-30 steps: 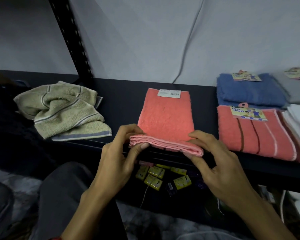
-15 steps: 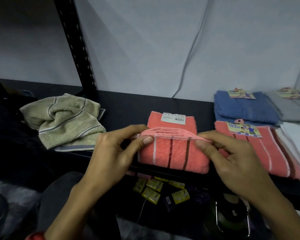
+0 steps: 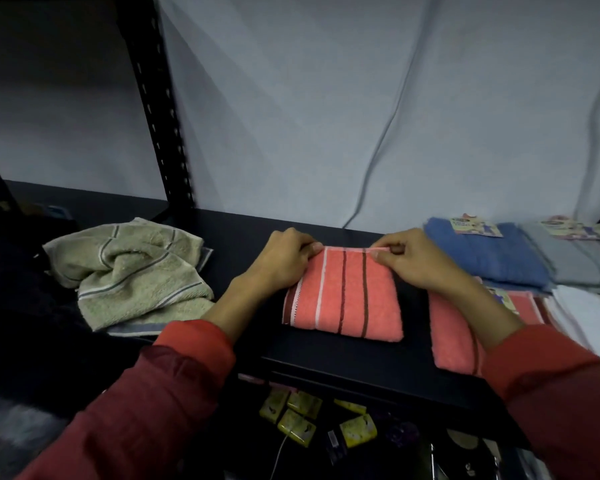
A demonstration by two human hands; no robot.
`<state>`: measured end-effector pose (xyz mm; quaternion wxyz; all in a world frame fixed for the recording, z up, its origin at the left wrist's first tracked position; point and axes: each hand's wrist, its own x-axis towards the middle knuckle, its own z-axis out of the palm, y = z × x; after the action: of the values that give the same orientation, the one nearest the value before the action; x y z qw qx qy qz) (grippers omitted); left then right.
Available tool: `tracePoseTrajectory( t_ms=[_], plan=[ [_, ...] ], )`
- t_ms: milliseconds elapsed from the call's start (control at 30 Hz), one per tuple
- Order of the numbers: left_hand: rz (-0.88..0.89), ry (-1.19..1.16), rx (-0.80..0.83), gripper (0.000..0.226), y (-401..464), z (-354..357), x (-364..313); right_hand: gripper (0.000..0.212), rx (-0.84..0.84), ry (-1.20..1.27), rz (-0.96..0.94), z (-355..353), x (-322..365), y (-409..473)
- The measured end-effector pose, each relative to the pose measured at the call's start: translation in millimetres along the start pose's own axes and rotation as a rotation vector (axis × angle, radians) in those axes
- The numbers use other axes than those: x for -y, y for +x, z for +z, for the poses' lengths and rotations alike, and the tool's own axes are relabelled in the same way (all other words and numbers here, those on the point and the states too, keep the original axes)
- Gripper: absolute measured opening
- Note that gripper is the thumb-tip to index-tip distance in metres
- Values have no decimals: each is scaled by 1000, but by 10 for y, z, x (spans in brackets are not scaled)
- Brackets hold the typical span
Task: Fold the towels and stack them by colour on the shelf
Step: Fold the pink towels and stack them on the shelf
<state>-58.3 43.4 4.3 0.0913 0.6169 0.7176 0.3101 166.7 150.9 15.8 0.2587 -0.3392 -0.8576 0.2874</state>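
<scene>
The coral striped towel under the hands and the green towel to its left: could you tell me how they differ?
The coral striped towel is folded into a flat rectangle; the green towel lies crumpled and unfolded. The left hand and right hand pinch the coral towel's far edge; nothing touches the green one. Coral carries white and dark stripes, green carries grey ones. Both rest on the black shelf.

Dim, cool light is falling across the pale backdrop sheet (image 3: 326, 98), leaving soft diagonal shadows on it. The black shelf (image 3: 343, 355) and the space beneath are sinking into near darkness. Wide-angle distortion is bending the upright post (image 3: 160, 109) and the frame edges. The corners are darkening, and fine detail is looking soft and slightly smeared throughout.
</scene>
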Motion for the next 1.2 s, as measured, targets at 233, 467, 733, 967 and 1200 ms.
tracePoseTrajectory(
  t_ms=[233,467,733,967,1200],
  plan=[
    [-88,-11,62,34,185,171,147,12,-83,-152,99,259,-176,69],
    [-123,-83,5,40,212,257,230,11,-109,-63,188,234,-265,73],
    [-51,12,-77,37,149,264,211,10,-147,-172,255,338,-162,17],
    [-85,55,-117,38,76,210,139,10,-119,-201,303,298,-46,-17],
    [41,16,-192,25,-100,167,-246,22,-141,-501,117,428,586,-119]
  ],
)
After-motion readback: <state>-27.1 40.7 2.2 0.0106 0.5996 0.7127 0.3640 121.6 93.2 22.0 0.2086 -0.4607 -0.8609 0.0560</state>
